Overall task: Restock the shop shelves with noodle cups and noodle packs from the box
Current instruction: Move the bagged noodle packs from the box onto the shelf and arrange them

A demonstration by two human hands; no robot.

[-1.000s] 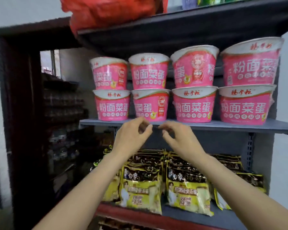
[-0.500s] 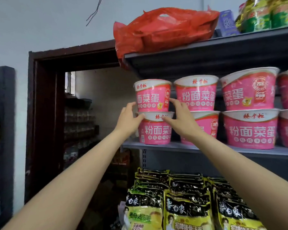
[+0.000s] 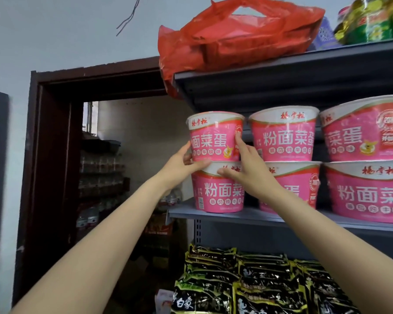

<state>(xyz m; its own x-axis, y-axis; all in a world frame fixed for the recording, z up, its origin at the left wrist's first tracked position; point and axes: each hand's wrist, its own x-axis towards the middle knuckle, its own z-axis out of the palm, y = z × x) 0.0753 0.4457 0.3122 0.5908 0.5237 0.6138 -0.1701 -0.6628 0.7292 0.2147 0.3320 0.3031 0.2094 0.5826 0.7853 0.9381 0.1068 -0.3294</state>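
Hands flank the leftmost upper pink plastic noodle cup with a white foil lid [image 3: 214, 137] on the grey metal middle shelf [image 3: 259, 217]. That cup stands on a second pink noodle cup [image 3: 218, 189], the end stack of a two-high row. The person's left hand [image 3: 182, 163] meets the upper cup at its 8 o'clock, thumb stretched along the seam where the two cups meet, the other fingers going round the cup's far side. The right hand [image 3: 245, 168] holds the opposite flank at 4 o'clock, forefinger pointing up the cup's wall, thumb laid across the lower cup's lid rim. The hands are apart, the cup clasped between them.

At 3 o'clock from the held cup stand three more stacks of matching pink cups [image 3: 284, 134], the nearest just beside the right hand's knuckles. At 12 o'clock, on the dark top shelf [image 3: 281, 71], sits a crumpled red plastic carrier bag [image 3: 236, 35], with green-labelled bottles [image 3: 372, 19] toward 2 o'clock. At 6 o'clock, on the level below, black-and-yellow foil noodle packs [image 3: 247, 282] lie in overlapping rows. At 9 o'clock a dark brown wooden door frame [image 3: 48, 155] opens onto a dim room.
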